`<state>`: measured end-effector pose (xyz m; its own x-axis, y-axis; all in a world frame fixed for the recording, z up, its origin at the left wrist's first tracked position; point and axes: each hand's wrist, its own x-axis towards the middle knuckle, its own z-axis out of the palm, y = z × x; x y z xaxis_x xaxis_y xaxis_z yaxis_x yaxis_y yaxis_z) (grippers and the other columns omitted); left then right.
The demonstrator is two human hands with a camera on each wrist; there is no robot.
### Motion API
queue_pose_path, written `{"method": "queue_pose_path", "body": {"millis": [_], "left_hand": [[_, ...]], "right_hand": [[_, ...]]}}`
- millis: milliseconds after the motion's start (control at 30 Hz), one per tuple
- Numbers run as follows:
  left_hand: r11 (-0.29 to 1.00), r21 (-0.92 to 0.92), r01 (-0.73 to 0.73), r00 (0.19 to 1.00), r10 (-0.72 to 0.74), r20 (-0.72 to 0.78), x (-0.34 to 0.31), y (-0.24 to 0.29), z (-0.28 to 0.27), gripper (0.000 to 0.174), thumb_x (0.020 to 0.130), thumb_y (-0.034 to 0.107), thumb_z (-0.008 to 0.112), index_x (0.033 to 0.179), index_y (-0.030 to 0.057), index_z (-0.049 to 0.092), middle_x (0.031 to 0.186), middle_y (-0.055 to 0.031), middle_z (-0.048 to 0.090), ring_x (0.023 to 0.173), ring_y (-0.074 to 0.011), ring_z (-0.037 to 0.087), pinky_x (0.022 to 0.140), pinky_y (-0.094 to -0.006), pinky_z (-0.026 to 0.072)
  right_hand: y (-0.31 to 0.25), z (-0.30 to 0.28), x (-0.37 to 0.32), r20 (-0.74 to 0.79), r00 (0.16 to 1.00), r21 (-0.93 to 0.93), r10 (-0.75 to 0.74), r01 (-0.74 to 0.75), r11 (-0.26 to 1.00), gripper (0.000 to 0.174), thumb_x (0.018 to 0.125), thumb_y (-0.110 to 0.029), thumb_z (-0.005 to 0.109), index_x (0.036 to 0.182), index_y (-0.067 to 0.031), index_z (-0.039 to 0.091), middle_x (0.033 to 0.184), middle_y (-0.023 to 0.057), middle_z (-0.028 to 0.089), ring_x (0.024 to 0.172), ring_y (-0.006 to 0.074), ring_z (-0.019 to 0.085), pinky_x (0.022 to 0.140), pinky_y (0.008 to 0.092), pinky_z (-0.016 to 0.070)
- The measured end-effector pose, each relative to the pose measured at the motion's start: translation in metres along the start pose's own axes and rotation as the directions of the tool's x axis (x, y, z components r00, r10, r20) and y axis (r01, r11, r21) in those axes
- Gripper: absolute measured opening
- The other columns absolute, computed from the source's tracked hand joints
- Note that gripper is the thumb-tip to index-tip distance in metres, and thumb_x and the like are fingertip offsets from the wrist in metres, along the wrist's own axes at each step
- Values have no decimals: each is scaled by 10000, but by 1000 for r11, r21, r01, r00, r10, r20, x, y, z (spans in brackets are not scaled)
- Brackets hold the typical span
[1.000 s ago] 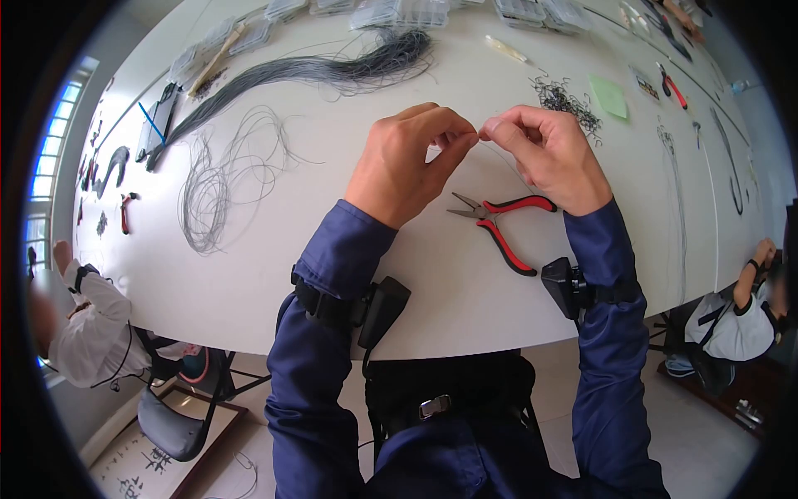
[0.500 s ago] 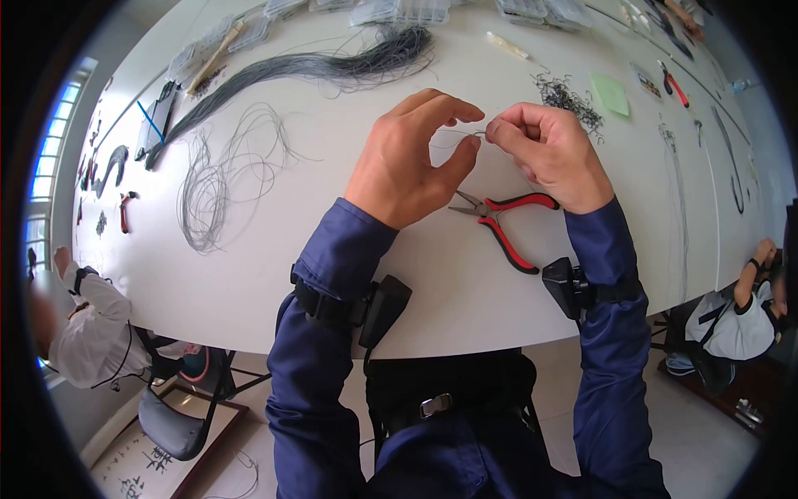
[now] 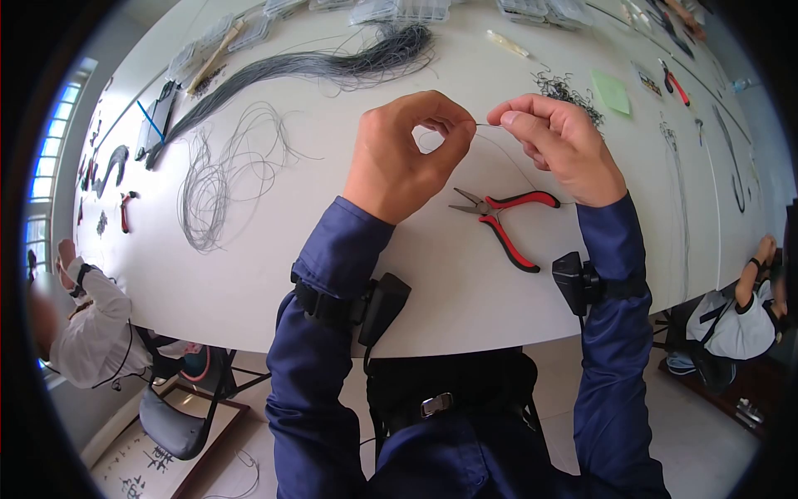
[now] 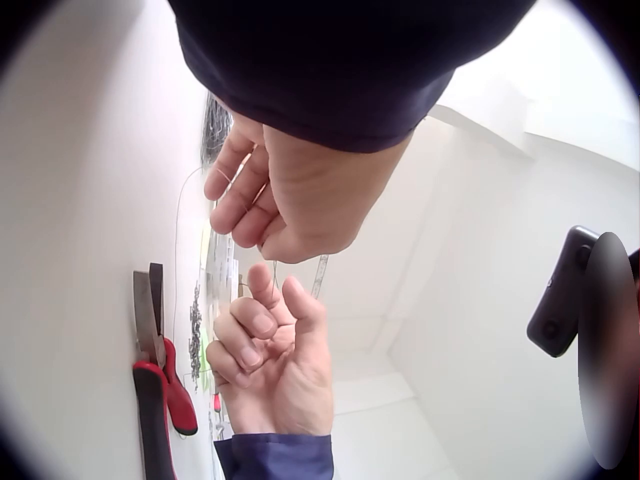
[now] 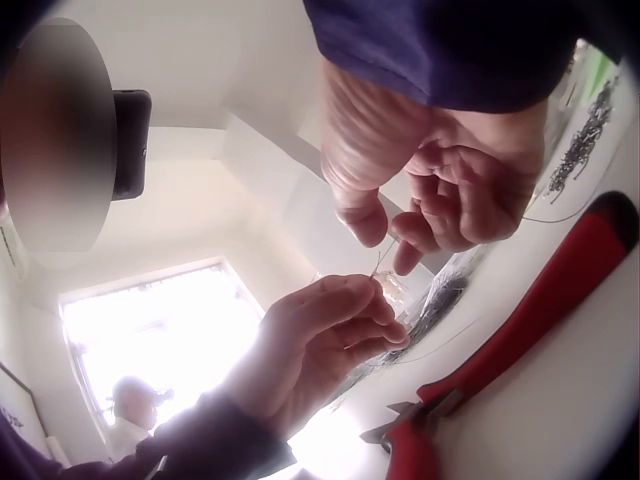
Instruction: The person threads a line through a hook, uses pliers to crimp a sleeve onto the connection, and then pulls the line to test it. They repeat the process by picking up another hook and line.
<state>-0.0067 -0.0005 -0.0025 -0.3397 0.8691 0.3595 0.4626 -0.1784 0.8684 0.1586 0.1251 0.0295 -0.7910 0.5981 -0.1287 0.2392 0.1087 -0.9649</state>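
Note:
My left hand (image 3: 397, 162) pinches a short, thin dark piece (image 3: 486, 125) between thumb and forefinger, its free end pointing right. A fine grey line (image 3: 511, 156) trails from those fingertips in a curve towards the right sleeve. My right hand (image 3: 569, 150) is close by, its thumb and forefinger a little apart around the end of the dark piece, other fingers loosely bent. That small gap also shows in the right wrist view, between thumb (image 5: 366, 222) and forefinger. Red-and-black pliers (image 3: 505, 241) lie below the hands with their jaws apart.
A pile of small black hooks (image 3: 567, 93) lies beyond the right hand, beside a green note (image 3: 611, 91). Left are loose coils of line (image 3: 204, 204) and a thick grey bundle (image 3: 307, 71). Clear plastic boxes (image 3: 399, 12) stand at the back. People sit at both sides.
The left forefinger, lifted off the thumb half a second ago, has come down into a pinch on the dark piece. My right hand has moved slightly right and its thumb and forefinger have loosened.

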Motion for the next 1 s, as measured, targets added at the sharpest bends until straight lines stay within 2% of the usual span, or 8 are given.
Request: {"method": "queue_pose_path", "body": {"millis": [100, 300, 400, 600, 700, 900, 1000], "left_hand": [[997, -48, 62, 998, -61, 18, 0, 3, 0, 141, 886, 83, 703, 919, -52, 680, 870, -87, 713, 836, -142, 670, 840, -286, 525], [979, -181, 90, 995, -82, 54, 0, 3, 0, 134, 907, 64, 680, 948, -62, 665, 894, -78, 694, 859, -137, 656, 847, -280, 521], [954, -279, 107, 994, -96, 55, 0, -1, 1, 124, 910, 59, 674, 942, -60, 658, 879, -73, 686, 842, -133, 650, 827, -275, 523], [946, -293, 138, 990, -131, 43, 1, 0, 1, 120, 916, 60, 666, 939, -58, 655, 861, -68, 678, 820, -124, 645, 806, -268, 524], [952, -281, 119, 993, -115, 30, 0, 0, 3, 120, 917, 63, 665, 938, -56, 656, 855, -67, 677, 817, -122, 645, 797, -265, 524], [962, -233, 145, 989, -139, 38, 1, 0, 2, 122, 914, 63, 666, 932, -57, 658, 860, -70, 678, 806, -127, 647, 789, -270, 529], [913, -362, 186, 983, -174, 66, 1, 1, 1, 114, 908, 50, 654, 928, -62, 657, 862, -77, 677, 800, -138, 649, 787, -276, 534]], "right_hand": [[2, -7, 1, 41, 998, -67, -49, 52, 996, 250, 938, -229, 658, 1032, 1, 689, 871, -4, 655, 811, 52, 582, 769, 206, 474], [6, -2, 2, -25, 996, -18, -89, 88, 996, 239, 938, -224, 660, 1034, -8, 692, 882, -10, 660, 832, 56, 588, 788, 209, 471], [9, 2, 3, -45, 994, 10, -101, 101, 995, 246, 942, -230, 657, 1048, -10, 688, 833, -27, 635, 752, 40, 546, 714, 191, 453], [2, 0, 1, -28, 1000, 208, -7, 12, 978, 253, 942, -230, 654, 1073, -15, 681, 710, -76, 492, 624, 9, 398, 561, 185, 353], [1, 5, 0, -105, 988, -22, -110, 108, 994, 241, 936, -218, 654, 1061, -14, 680, 701, -81, 464, 633, 7, 407, 575, 183, 355], [8, 4, 2, -123, 973, -121, -194, 180, 976, 237, 924, -215, 663, 1026, -2, 680, 744, -65, 537, 644, 11, 421, 592, 180, 364], [6, 1, 2, -60, 992, 22, -107, 109, 994, 239, 919, -223, 671, 1012, -3, 686, 768, -54, 577, 654, 15, 450, 593, 183, 380]]}}
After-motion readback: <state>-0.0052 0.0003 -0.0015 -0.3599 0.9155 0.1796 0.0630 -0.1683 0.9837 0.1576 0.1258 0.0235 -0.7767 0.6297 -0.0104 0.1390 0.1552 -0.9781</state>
